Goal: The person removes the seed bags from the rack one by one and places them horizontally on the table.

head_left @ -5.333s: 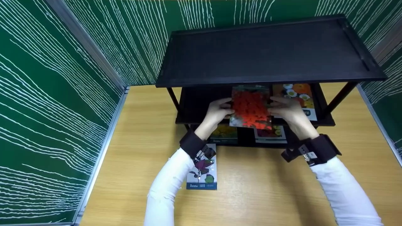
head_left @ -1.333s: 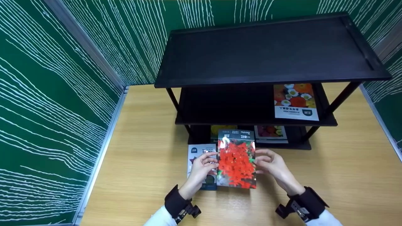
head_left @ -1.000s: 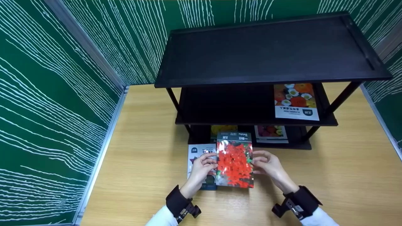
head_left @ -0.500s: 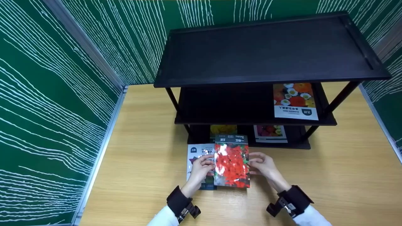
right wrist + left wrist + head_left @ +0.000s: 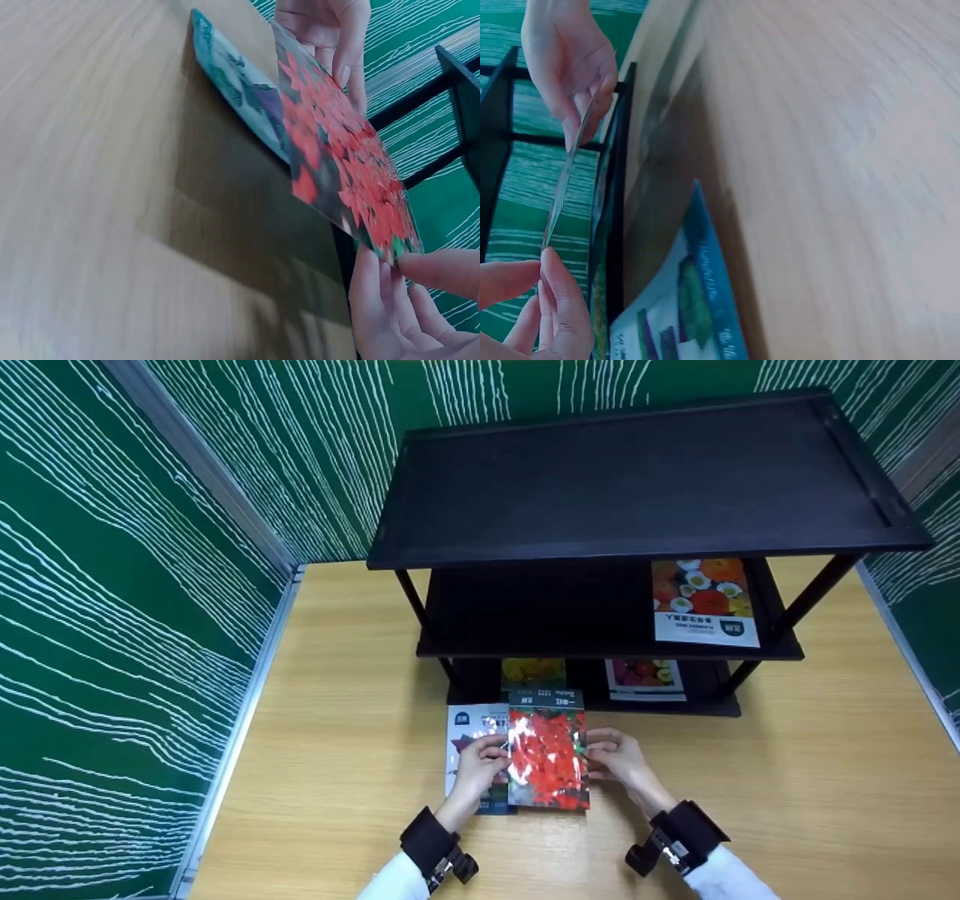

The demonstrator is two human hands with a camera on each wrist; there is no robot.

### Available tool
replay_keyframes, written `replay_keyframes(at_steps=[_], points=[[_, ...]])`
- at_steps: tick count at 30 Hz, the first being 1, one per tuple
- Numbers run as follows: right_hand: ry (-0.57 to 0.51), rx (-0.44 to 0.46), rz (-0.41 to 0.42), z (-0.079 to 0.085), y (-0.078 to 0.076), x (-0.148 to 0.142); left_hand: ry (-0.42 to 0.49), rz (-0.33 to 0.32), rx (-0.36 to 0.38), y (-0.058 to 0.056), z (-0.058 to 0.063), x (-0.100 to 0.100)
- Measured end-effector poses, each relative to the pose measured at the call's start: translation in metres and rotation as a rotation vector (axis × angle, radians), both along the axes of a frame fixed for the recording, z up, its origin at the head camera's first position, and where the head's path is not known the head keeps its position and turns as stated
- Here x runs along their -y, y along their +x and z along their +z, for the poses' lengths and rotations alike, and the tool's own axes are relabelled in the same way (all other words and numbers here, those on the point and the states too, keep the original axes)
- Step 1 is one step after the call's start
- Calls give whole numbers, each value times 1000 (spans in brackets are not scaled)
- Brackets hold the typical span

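Note:
Between both hands is a red-flowered seed packet (image 5: 549,757), its dark printed band toward the shelf. My left hand (image 5: 478,769) pinches its left edge and my right hand (image 5: 616,761) pinches its right edge. Both wrist views show the red packet raised above the table, seen nearly edge-on in the left one. A white and blue seed packet (image 5: 459,744) with a dark purple plant lies on the table at the left, partly covered by my left hand and the red packet. In the right wrist view that purple-plant packet (image 5: 236,79) lies below and behind the red one.
A black three-tier shelf (image 5: 630,487) stands at the back of the wooden table (image 5: 337,720). An orange and white flower packet (image 5: 705,604) rests on its middle tier. A yellow-flowered packet (image 5: 532,670) and a pink-bordered packet (image 5: 645,679) lie on the bottom tier. Green walls (image 5: 112,645) enclose the table.
Both hands have brought the red packet from the middle tier out over the table in front. Over the last second it has shifted left, and the right hand has moved left with it.

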State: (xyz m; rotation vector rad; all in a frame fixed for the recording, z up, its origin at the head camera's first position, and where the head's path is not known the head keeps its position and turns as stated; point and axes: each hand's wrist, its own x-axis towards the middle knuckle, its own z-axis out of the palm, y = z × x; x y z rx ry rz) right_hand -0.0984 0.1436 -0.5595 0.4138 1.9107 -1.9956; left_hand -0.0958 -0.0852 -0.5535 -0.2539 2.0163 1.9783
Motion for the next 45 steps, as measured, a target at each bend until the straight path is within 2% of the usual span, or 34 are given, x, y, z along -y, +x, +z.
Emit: replay_keyframes(at_steps=[5,13,18,20,27,33,45], points=[[-12,2,-20,-7,0,4,-4,3,-3,2,-5,1],[21,6,-42,-14,2,8,-62,15,-23,8,11,-3],[35,0,-42,-18,2,11,-84,19,-40,10,12,-5],[51,1,-35,-19,1,11,-102,13,-51,9,8,-4],[93,8,-25,-21,2,13,-173,13,-66,6,-26,-2],[96,-20,-37,-28,3,15,-206,16,-53,6,-30,-1],[92,-49,-47,-30,6,18,-234,12,-81,7,-38,-1]])
